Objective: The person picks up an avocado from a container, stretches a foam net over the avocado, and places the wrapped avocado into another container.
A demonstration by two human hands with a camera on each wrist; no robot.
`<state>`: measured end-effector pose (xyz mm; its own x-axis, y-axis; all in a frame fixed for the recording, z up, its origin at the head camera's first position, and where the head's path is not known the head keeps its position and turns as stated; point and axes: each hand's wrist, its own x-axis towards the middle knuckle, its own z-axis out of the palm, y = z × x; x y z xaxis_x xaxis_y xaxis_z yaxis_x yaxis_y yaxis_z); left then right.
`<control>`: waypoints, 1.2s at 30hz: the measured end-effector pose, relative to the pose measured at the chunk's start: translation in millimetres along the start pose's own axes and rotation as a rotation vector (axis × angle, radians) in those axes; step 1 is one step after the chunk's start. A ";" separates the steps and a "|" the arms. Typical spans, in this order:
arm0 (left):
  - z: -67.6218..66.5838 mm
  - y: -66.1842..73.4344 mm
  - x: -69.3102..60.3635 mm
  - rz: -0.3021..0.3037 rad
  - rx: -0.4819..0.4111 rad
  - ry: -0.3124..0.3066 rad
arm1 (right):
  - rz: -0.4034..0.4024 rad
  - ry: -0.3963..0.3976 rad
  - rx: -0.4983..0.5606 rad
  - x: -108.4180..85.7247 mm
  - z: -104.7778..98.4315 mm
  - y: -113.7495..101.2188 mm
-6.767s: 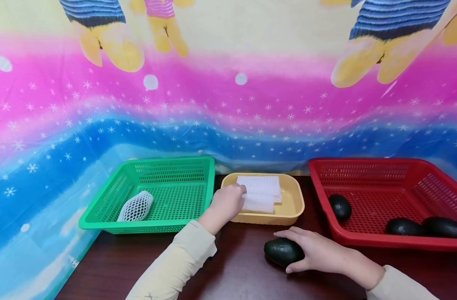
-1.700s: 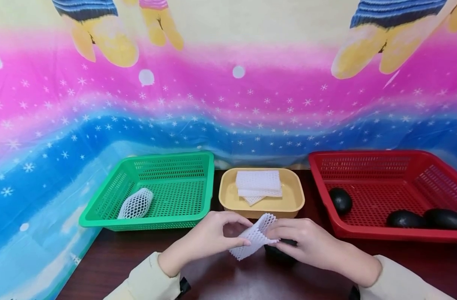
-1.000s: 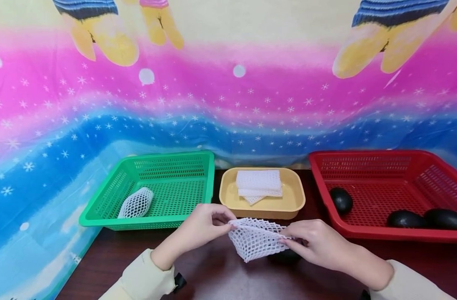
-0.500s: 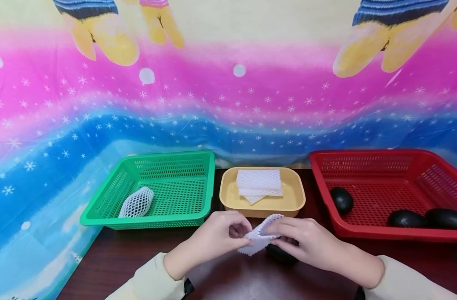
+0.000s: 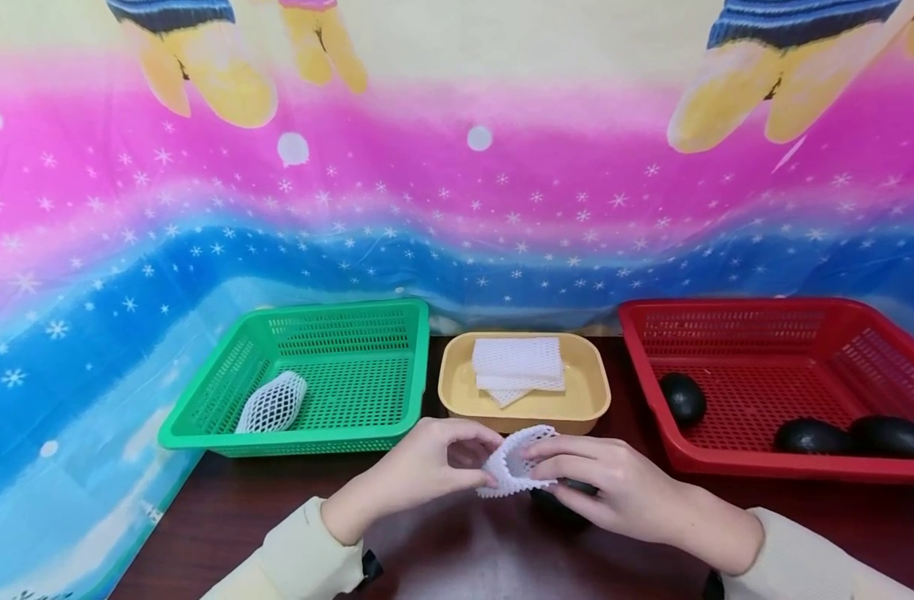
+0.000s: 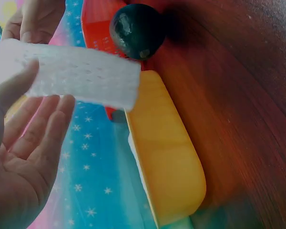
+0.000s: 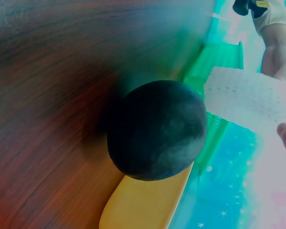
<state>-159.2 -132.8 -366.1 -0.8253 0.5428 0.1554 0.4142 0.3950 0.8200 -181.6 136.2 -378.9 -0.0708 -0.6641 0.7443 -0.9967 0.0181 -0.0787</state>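
Note:
A white foam net sleeve [image 5: 511,473] is held between both hands above the table, its mouth spread toward the right. My left hand [image 5: 419,468] pinches its left side; in the left wrist view the thumb lies over the sleeve [image 6: 86,76] with the fingers behind. At the mouth, my right hand [image 5: 614,483] pinches the rim, some fingertips reaching inside. Below the right hand a dark green, avocado-like fruit [image 5: 557,510] lies on the table, partly hidden by that hand. The right wrist view shows this fruit [image 7: 157,131] large and apart from the sleeve.
A yellow tray [image 5: 587,400] with flat foam nets [image 5: 518,360] stands behind the hands. To the left, a green basket [image 5: 367,444] holds one net-covered fruit [image 5: 272,403]. On the right, a red basket [image 5: 726,463] contains 3 dark fruits [image 5: 681,400]. A printed cloth hangs behind.
My left hand has come from the yellow tray with one net; my right hand has left the fruit for the net. The net, stretched wide a second ago, is now narrower with its mouth spread.

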 end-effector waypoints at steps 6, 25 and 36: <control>-4.9 -0.2 -2.1 0.003 0.064 0.092 | 0.085 0.001 -0.050 -2.8 -2.5 -2.7; -11.2 -2.5 -10.7 -0.009 0.099 0.096 | 0.197 -0.062 -0.077 -21.0 -5.9 -5.3; 1.2 5.8 -8.0 0.023 0.131 0.020 | 0.169 0.003 -0.056 -10.4 2.1 -8.6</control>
<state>-149.6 -134.0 -363.3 -0.8220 0.5385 0.1851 0.4785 0.4769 0.7373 -172.2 141.4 -387.4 -0.2373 -0.6462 0.7253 -0.9713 0.1709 -0.1655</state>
